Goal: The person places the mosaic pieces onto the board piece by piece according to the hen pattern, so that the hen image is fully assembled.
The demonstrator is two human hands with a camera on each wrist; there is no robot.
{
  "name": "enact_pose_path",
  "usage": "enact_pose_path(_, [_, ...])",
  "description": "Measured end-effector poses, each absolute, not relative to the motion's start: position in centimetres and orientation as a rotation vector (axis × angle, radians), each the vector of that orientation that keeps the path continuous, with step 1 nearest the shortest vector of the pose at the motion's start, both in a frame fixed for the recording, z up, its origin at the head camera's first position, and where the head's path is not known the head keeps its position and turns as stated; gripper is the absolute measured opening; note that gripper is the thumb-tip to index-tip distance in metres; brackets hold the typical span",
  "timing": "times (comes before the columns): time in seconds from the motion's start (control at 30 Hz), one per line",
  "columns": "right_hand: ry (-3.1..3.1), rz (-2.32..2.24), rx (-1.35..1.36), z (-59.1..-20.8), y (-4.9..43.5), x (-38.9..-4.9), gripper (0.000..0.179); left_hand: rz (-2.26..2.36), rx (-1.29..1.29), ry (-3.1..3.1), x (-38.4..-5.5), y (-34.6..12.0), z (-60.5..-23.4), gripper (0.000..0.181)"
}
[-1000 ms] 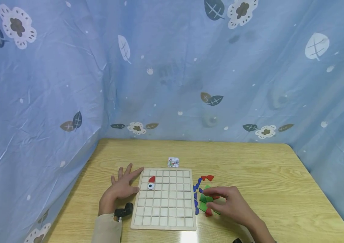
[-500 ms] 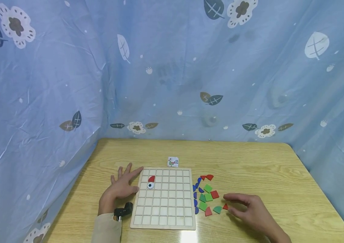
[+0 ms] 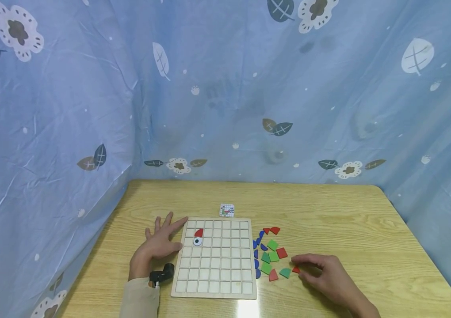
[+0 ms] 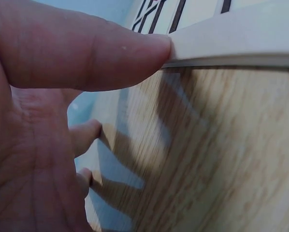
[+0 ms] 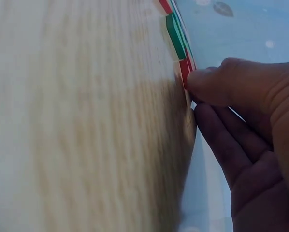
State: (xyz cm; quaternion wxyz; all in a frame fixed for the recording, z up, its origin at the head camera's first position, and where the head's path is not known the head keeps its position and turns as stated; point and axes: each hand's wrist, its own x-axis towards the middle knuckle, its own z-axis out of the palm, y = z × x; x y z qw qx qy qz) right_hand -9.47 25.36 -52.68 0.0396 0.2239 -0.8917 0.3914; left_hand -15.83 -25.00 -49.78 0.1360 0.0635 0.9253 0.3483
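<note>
A wooden grid board [image 3: 214, 297] lies on the table, bearing a red quarter-round tile [image 3: 199, 232] and a round eye tile [image 3: 197, 241] at its upper left. My left hand [image 3: 161, 242] is spread beside it, the index fingertip at the top-left corner. In the left wrist view the thumb [image 4: 110, 53] touches the board's edge. To the right, my right hand [image 3: 326, 274] rests low over the table, thumb and index finger apart. A small red triangle tile [image 3: 296, 269] lies between their tips; in the right wrist view the thumb [image 5: 222, 84] meets a red tile [image 5: 185, 72].
Green tiles [image 3: 274, 256], red tiles [image 3: 281, 252] and several blue half-round tiles [image 3: 256, 263] lie loose right of the board. A small pattern card [image 3: 227, 210] sits behind the board. A blue patterned curtain [image 3: 225, 88] hangs around the wooden table [image 3: 329, 212].
My right hand has moved right, off the green and red tiles, to the small red triangle tile, then stayed there. The left hand keeps its place.
</note>
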Motion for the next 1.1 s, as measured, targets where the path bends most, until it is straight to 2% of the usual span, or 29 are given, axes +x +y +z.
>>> enact_pose_path(0.3, [-2.714, 1.146, 0.726, -52.9, 25.4, -9.6, 0.042, 1.002, 0.202, 2.674, -16.0, -25.2, -50.1, 0.084])
enact_pose_path(0.6, [-2.707, 1.111, 0.667, -51.4, 24.1, -10.1, 0.039, 1.003, 0.196, 2.666, -16.1, -25.2, -50.2, 0.084])
enact_pose_path(1.1, [-2.496, 1.348, 0.950, -49.4, 15.0, -14.6, 0.037, 0.998, 0.192, 2.676, -16.0, -25.2, -50.1, 0.086])
